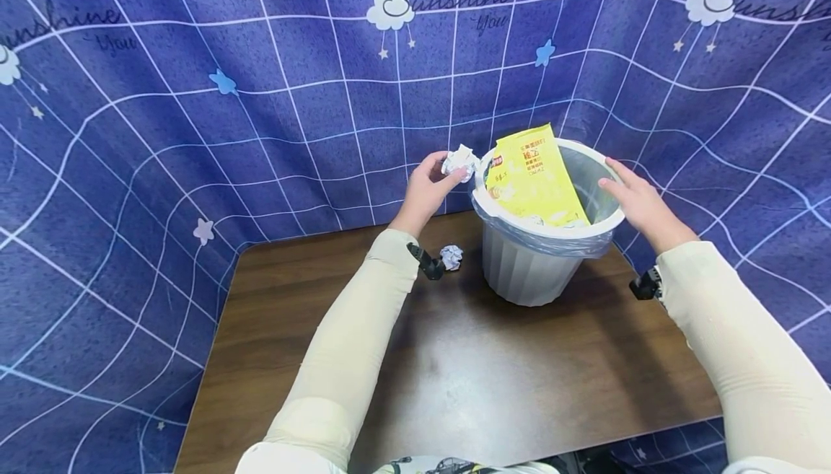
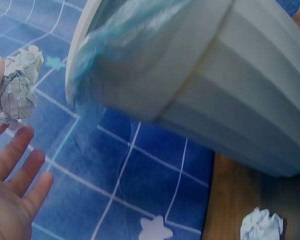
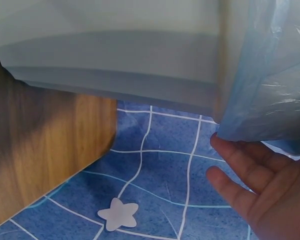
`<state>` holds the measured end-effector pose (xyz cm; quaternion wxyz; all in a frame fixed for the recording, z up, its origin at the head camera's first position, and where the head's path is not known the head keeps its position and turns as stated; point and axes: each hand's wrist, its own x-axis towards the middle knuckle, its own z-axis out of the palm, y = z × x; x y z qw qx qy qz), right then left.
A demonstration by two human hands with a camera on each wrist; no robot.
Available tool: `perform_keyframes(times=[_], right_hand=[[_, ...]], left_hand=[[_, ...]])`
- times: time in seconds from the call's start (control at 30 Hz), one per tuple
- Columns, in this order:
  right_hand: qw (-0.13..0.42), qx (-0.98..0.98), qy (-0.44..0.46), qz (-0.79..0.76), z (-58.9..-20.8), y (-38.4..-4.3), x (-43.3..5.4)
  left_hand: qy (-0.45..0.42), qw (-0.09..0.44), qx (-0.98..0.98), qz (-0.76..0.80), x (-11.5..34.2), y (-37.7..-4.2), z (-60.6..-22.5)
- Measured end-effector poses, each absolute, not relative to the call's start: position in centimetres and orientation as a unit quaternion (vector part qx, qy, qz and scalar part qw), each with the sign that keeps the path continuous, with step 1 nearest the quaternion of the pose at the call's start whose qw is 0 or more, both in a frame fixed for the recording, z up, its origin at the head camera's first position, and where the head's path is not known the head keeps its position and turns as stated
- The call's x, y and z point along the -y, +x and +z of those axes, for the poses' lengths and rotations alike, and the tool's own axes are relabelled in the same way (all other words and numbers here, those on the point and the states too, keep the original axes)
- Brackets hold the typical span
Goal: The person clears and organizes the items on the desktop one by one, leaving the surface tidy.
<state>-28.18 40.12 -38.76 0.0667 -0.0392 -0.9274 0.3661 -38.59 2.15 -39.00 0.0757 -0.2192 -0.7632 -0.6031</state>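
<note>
My left hand (image 1: 425, 189) pinches a crumpled paper ball (image 1: 459, 164) by the left rim of a trash bin (image 1: 532, 272). In the left wrist view, the ball (image 2: 15, 90) is between the thumb and fingers, the other fingers spread. The grey-white bin has a thin bluish liner (image 1: 552, 243) folded over its rim. A yellow printed packet (image 1: 535, 178) sticks up out of it. My right hand (image 1: 643, 207) holds the bin's right rim, the thumb over the edge; in the right wrist view its fingers (image 3: 240, 160) are outside, against the liner.
Another crumpled paper ball (image 1: 451, 257) lies on the brown wooden table (image 1: 286, 330), left of the bin's base. A blue curtain (image 1: 292, 99) with white grid lines hangs behind and along the sides. Some objects (image 1: 454, 467) show below the table's front edge.
</note>
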Motion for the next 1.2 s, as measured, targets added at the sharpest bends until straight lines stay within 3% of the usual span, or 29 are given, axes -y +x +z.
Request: perform_keyframes(times=[0.37, 0.57, 0.93, 1.2], right_hand=[[0.067, 0.924, -0.033, 0.374, -38.8, -28.1, -40.2], [0.069, 0.924, -0.034, 0.375, -38.9, -28.2, -40.2], [0.074, 0.924, -0.037, 0.372, -39.0, -28.3, -40.4], [0.081, 0.921, -0.039, 0.379, -39.2, -28.4, -40.4]], left_hand=[[-0.226, 0.099, 0.805, -0.54, -5.6, -37.4, -37.4], [-0.218, 0.06, 0.817, -0.53, -5.8, -37.5, -38.2], [-0.208, 0.086, 0.73, -0.645, -4.1, -39.7, -43.7], [-0.169, 0.049, 0.771, -0.613, -3.0, -40.2, -52.1]])
